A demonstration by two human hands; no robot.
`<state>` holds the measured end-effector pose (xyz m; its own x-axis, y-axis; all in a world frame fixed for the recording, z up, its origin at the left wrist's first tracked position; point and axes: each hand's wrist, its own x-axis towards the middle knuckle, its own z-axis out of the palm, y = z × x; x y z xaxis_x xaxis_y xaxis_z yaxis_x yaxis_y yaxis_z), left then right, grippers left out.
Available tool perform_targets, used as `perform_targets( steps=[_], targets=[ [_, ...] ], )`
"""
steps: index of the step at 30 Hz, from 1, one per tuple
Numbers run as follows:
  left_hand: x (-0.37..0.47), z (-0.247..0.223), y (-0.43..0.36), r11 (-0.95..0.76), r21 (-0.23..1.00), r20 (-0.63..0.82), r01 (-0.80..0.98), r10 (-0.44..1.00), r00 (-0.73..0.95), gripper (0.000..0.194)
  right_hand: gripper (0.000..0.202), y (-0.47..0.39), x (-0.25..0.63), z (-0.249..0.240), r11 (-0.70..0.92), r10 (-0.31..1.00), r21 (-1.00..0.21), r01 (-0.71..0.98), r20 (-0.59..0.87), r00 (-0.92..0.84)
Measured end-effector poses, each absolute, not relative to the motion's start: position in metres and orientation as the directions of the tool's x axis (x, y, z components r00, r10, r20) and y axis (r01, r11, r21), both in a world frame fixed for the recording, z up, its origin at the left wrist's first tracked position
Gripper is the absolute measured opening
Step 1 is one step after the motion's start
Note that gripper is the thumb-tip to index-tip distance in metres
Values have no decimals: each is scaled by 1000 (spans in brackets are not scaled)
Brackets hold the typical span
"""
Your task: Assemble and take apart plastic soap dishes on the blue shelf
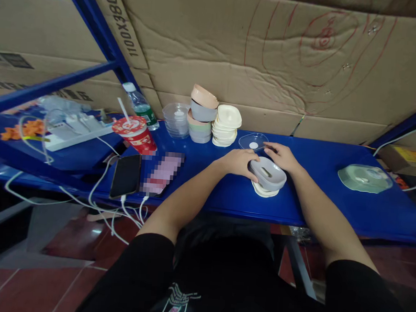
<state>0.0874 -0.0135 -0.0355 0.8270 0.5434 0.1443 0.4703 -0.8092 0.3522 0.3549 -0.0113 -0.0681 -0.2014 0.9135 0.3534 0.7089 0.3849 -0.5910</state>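
A grey oval soap dish (269, 172) with a slot in its middle sits on a cream base (264, 191), right of the table's centre. My left hand (242, 162) wraps round the dish's left side, thumb at the front and fingers behind. At the back right edge of the dish is my right hand (282, 156), its fingers bent and slightly apart; whether they touch the dish is hard to see. Just behind, a clear lid (248, 140) with a white round spot lies flat, near my right fingertips.
Behind stand stacked clear lids (176, 120), stacked coloured dishes (202, 114) and cream bases (226, 126). A red cup (137, 136), a bottle (143, 105) and two phones, one a black phone (125, 176), occupy the left. A greenish bag (364, 179) lies far right. Charging cables hang off the front edge.
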Motion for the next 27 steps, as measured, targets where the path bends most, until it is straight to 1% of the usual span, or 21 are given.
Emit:
perform_targets(
  steps=[3, 7, 12, 14, 16, 20, 22, 25, 27],
  targets=[
    [89, -36, -13, -800, 344, 139, 491, 561, 816, 73, 51, -11, 365, -68, 345, 924, -619, 705, 356, -140],
    [89, -39, -9, -786, 352, 159, 509, 586, 795, 77, 59, -8, 372, -70, 325, 936, -640, 696, 324, -140],
    [87, -42, -6, -782, 366, 185, 504, 592, 784, 74, 85, -5, 369, -75, 282, 959, -720, 634, 232, -162],
    [87, -42, -6, -775, 374, 192, 509, 601, 776, 76, 91, -4, 369, -75, 250, 968, -743, 621, 202, -148],
    [87, -41, -7, -765, 376, 195, 523, 617, 762, 78, 90, -4, 370, -75, 246, 969, -739, 627, 197, -149],
    [86, -41, -8, -718, 378, 184, 584, 677, 713, 79, 73, -5, 368, -72, 275, 960, -710, 649, 171, -220],
    [86, -41, -8, -675, 388, 181, 628, 724, 666, 78, 68, -7, 366, -68, 284, 953, -708, 646, 136, -270],
    [85, -41, -6, -589, 402, 164, 701, 800, 578, 78, 77, -16, 365, -56, 278, 949, -690, 669, 90, -301],
    [85, -42, -5, -540, 401, 153, 740, 836, 528, 80, 81, -22, 366, -47, 260, 954, -646, 718, 57, -294]
  ],
)
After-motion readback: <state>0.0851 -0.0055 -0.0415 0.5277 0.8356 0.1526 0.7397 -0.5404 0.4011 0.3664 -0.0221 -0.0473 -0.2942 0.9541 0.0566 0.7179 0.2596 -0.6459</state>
